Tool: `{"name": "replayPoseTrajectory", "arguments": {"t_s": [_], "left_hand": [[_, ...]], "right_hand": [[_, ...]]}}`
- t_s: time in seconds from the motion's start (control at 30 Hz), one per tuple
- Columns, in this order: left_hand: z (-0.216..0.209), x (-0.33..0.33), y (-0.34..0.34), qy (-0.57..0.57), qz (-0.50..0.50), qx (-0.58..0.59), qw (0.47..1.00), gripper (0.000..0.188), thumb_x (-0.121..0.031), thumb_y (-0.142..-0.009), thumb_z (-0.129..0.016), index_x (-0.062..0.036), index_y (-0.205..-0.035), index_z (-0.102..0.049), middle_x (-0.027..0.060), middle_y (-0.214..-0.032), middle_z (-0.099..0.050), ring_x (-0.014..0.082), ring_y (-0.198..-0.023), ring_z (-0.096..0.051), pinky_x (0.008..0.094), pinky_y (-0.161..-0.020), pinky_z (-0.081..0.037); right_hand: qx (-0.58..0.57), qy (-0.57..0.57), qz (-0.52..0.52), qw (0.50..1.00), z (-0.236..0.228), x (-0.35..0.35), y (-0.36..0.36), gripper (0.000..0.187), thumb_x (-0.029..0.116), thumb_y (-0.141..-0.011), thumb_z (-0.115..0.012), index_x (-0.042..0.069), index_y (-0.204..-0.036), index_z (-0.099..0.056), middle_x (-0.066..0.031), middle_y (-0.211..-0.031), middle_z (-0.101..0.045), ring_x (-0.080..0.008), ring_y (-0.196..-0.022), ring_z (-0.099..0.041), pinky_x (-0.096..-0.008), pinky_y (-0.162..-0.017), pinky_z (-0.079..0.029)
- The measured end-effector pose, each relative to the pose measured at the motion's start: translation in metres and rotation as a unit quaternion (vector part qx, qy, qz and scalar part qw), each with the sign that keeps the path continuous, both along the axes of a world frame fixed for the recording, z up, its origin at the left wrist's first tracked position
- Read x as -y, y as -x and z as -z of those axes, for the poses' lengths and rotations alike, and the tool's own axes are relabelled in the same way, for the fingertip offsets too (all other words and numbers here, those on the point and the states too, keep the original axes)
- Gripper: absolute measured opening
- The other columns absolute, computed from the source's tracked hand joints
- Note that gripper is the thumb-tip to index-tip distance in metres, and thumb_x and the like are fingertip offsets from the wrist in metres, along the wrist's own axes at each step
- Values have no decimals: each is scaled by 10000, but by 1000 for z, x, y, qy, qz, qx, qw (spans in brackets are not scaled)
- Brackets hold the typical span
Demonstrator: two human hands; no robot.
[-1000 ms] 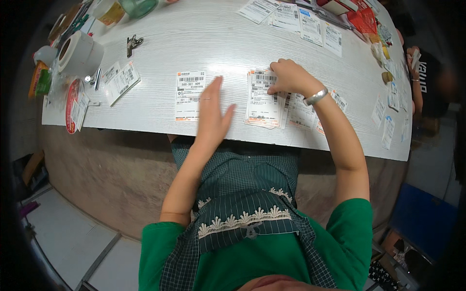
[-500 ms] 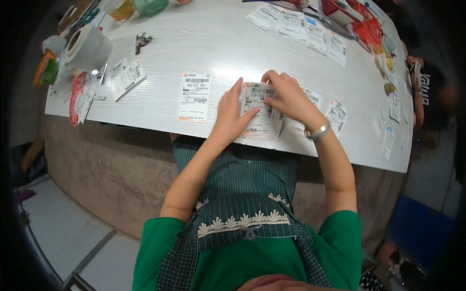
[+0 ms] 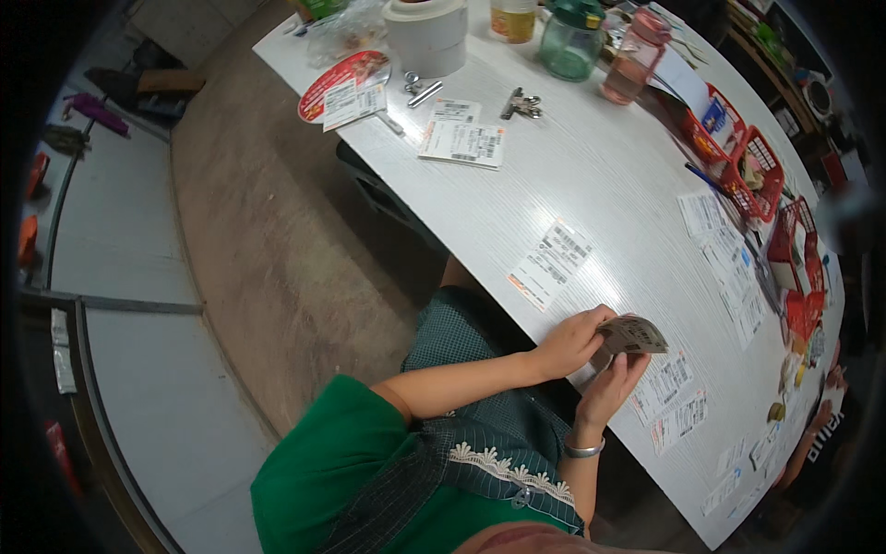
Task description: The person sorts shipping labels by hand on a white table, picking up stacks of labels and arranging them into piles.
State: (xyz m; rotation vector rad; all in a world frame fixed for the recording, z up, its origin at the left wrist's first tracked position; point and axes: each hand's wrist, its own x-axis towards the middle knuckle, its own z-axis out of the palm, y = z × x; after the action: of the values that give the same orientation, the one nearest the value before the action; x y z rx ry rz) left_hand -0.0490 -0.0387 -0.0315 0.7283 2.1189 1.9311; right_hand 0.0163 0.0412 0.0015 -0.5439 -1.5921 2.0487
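A stack of printed shipping labels [image 3: 637,331] is lifted off the table's near edge, tilted and slightly bent. My left hand [image 3: 574,342] grips its left side, with the fingers closed on it. From below, my right hand [image 3: 613,391], with a silver bracelet on the wrist, also holds the stack between its fingers. One single label [image 3: 551,265] lies flat on the table to the left of my hands. Beside my right hand, more labels [image 3: 680,420] lie spread along the near edge.
The white table [image 3: 443,212] carries a small label pile [image 3: 464,143], a metal clip [image 3: 522,103], a white roll [image 3: 426,42], a green jar [image 3: 570,44] and a pink bottle [image 3: 637,57]. Red baskets [image 3: 759,171] line the far side. Another person's hand [image 3: 832,392] is at the right.
The view has turned leftward, so the table now runs diagonally. The label stack, earlier standing on the table between my hands, is now raised and tilted in both hands.
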Motion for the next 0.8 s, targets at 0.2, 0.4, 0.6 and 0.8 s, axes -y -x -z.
{"name": "replayPoseTrajectory", "arguments": {"t_s": [0.2,0.4,0.6,0.8], "left_hand": [[-42,49,8,-155,-30,187,970,195,-65,-896,-510,24,-1064,-467,183,-936,-581,291,-901,-604,359,-772,-478],[-45,100,13,-101,-170,118,973,280,-110,-931,-487,36,-1142,-376,146,-1058,-558,176,-949,-553,319,-806,-469],[-45,138,17,-248,-201,180,930,249,-122,-956,-445,-9,-1176,-409,62,-1057,-524,120,-980,-499,271,-848,-432],[-50,176,33,-353,-179,202,896,254,-297,-972,-405,-72,-1080,-451,63,-971,-560,115,-860,-535,265,-811,-428]], "right_hand": [[160,-318,-248,901,-26,-25,9,162,123,-916,-532,-33,-939,-570,-54,-845,-598,-108,-779,-529,-250,-709,-429],[111,-365,-259,887,-28,40,48,201,126,-911,-550,-13,-774,-502,-99,-622,-552,-182,-512,-535,-285,-481,-433],[119,-348,-349,862,-27,74,53,91,96,-950,-470,14,-923,-499,-78,-609,-598,-121,-472,-551,-252,-459,-443],[37,-551,-362,751,-20,81,54,180,5,-791,-569,46,-960,-523,-106,-666,-616,-253,-553,-623,-347,-513,-494]]}}
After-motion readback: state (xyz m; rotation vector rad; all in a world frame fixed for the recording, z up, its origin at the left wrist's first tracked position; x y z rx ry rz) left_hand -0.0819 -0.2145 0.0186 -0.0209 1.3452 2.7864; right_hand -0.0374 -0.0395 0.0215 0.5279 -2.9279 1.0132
